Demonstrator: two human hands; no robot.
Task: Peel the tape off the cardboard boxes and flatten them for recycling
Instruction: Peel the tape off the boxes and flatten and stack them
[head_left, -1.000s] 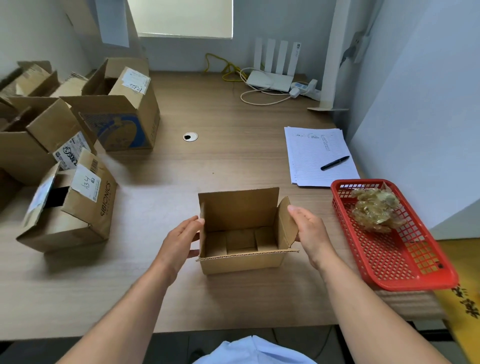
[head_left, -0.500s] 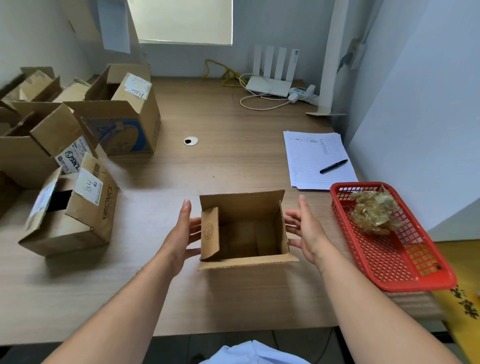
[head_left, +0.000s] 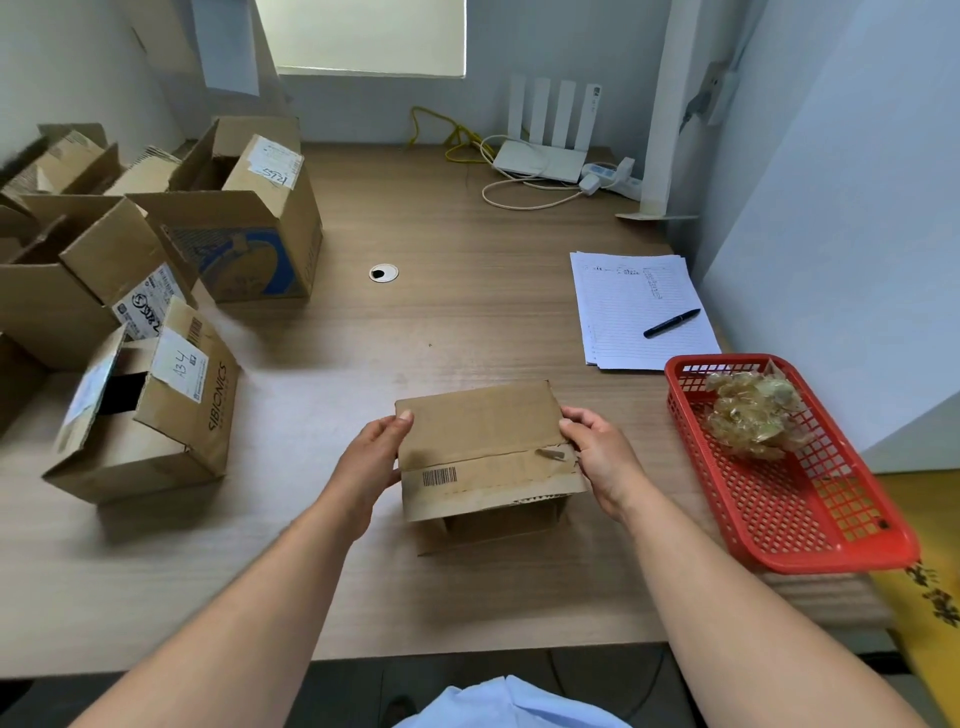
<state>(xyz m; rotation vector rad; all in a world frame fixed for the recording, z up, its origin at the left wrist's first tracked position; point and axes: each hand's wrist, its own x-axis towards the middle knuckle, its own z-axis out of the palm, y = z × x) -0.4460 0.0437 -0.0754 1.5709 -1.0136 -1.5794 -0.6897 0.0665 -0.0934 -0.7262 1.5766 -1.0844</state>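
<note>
A small brown cardboard box (head_left: 485, 447) is held just above the wooden table (head_left: 467, 312), turned so a face with a barcode and worn tape strips looks up at me. My left hand (head_left: 371, 460) grips its left edge, thumb on top. My right hand (head_left: 597, 452) grips the right edge the same way. A small scrap of tape sticks up near the right thumb. The box's open flaps hang underneath, partly hidden.
Several open cardboard boxes (head_left: 145, 415) stand along the table's left side. A red basket (head_left: 841, 525) with a wad of peeled tape (head_left: 753, 415) sits at the right edge. Lined paper (head_left: 639, 312) with a pen (head_left: 670, 323) lies behind it. A router (head_left: 545, 156) and cables are at the back.
The box stood open side up on the table. Both hands took its sides and turned it over, so the taped barcode face now points up.
</note>
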